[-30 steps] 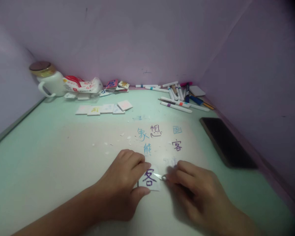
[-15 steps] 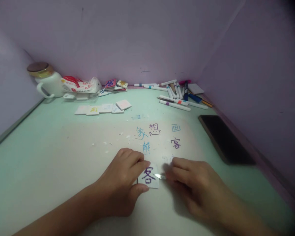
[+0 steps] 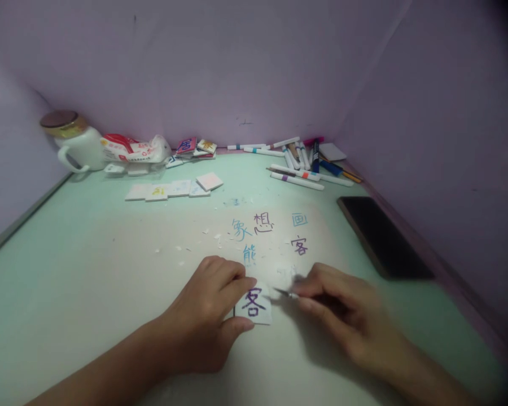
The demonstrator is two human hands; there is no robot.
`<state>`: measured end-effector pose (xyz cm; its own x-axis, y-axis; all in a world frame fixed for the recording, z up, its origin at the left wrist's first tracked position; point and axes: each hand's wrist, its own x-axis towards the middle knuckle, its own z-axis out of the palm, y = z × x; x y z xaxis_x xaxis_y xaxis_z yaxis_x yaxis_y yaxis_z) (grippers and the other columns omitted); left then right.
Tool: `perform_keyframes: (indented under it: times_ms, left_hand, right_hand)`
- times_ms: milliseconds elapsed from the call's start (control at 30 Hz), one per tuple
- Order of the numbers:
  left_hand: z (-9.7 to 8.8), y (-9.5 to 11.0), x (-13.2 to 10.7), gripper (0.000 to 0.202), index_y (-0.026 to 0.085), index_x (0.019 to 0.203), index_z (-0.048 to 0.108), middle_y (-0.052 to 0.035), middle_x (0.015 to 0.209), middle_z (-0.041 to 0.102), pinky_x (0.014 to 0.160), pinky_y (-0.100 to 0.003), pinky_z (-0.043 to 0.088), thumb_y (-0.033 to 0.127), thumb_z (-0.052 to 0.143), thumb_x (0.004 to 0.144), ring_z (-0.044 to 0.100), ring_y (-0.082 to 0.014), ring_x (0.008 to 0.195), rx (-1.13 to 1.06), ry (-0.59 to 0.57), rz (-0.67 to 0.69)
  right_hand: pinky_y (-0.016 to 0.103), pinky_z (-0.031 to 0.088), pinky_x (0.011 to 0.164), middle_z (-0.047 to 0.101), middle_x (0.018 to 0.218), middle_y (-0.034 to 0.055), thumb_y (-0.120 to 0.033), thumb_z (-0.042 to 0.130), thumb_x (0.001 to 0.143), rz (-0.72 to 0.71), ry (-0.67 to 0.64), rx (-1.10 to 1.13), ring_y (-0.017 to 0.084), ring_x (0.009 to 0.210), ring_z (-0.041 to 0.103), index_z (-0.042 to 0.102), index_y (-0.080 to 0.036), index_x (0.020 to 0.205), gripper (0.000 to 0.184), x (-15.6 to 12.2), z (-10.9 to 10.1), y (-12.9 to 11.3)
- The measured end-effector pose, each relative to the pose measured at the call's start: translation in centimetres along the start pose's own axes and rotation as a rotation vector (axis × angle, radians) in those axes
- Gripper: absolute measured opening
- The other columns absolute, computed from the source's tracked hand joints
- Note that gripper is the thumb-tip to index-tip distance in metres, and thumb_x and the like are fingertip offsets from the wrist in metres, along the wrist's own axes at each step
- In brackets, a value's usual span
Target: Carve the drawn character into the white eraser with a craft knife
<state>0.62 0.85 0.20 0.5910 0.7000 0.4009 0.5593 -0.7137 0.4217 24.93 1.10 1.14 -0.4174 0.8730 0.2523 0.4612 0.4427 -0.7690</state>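
My left hand (image 3: 207,316) pins a small white tile (image 3: 254,307) with a purple character to the pale green table (image 3: 68,265), forefinger on its top edge and thumb on its lower edge. My right hand (image 3: 342,318) is closed in a pinch on a thin metal blade (image 3: 284,292). The blade's tip lies at the tile's upper right corner. Just beyond the tile, several blue and purple characters (image 3: 265,231) show on the tabletop, with white flakes (image 3: 195,245) scattered to their left.
A black phone (image 3: 381,237) lies at the right. Several marker pens (image 3: 300,166) are heaped at the back right. A row of white tiles (image 3: 173,189), a tile pile (image 3: 192,149), a plastic bag (image 3: 131,149) and a lidded white mug (image 3: 74,141) stand at the back left.
My right hand has slid a little to the right and the blade tip has risen from the tile's right edge to its upper right corner. The left hand keeps its hold.
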Motion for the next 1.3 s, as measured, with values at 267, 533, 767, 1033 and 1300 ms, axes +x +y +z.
perform_keyframes:
  times_ms: [267, 533, 767, 1033, 1300]
  left_hand:
    - [-1.6, 2.4, 0.4, 0.019, 0.016, 0.099, 0.056, -0.0011, 0.066, 0.053, 0.055, -0.028, 0.047, 0.010, 0.039, 0.093, 0.047, -0.0144, 0.058, -0.009, -0.091, 0.135]
    - [-0.3, 0.4, -0.6, 0.034, 0.018, 0.120, 0.053, -0.0102, 0.107, 0.056, 0.079, -0.032, 0.053, 0.010, 0.044, 0.088, 0.057, -0.0192, 0.095, -0.129, -0.012, -0.157]
    - [0.2, 0.4, 0.0, 0.046, 0.012, 0.122, 0.052, -0.0145, 0.110, 0.057, 0.088, -0.053, 0.044, 0.018, 0.062, 0.078, 0.050, -0.0296, 0.102, -0.013, 0.005, -0.147]
    - [0.2, 0.7, 0.1, 0.035, 0.014, 0.113, 0.055, -0.0121, 0.104, 0.056, 0.085, -0.049, 0.042, 0.015, 0.060, 0.078, 0.049, -0.0272, 0.096, -0.035, 0.001, -0.146]
    - [0.3, 0.6, 0.3, 0.034, 0.012, 0.111, 0.055, -0.0126, 0.102, 0.055, 0.084, -0.049, 0.042, 0.014, 0.059, 0.077, 0.048, -0.0265, 0.093, -0.059, 0.001, -0.142]
  right_hand:
    - [0.027, 0.043, 0.046, 0.059, 0.069, 0.0007, -0.011, 0.056, 0.085, -0.084, 0.307, -0.027, 0.014, 0.059, 0.058, 0.063, -0.022, 0.091, 0.015, -0.1, 0.0, 0.1]
    - [0.026, 0.043, 0.048, 0.057, 0.066, 0.0000, -0.007, 0.055, 0.084, -0.148, 0.239, -0.090, 0.013, 0.057, 0.056, 0.063, -0.021, 0.092, 0.018, 0.0, 0.1, -0.2]
    - [0.024, 0.048, 0.055, 0.068, 0.081, 0.0032, -0.011, 0.051, 0.087, -0.134, 0.101, -0.284, 0.014, 0.068, 0.065, 0.065, -0.022, 0.098, 0.021, -1.3, 0.9, 0.4]
    - [0.024, 0.047, 0.057, 0.069, 0.089, 0.0023, -0.010, 0.049, 0.088, -0.091, 0.103, -0.420, 0.014, 0.073, 0.066, 0.064, -0.025, 0.099, 0.024, -1.7, 1.3, 0.4]
    - [0.023, 0.047, 0.054, 0.058, 0.078, 0.0007, -0.014, 0.051, 0.089, 0.018, 0.181, -0.070, 0.014, 0.066, 0.059, 0.054, -0.026, 0.091, 0.012, -1.3, 1.1, -1.0]
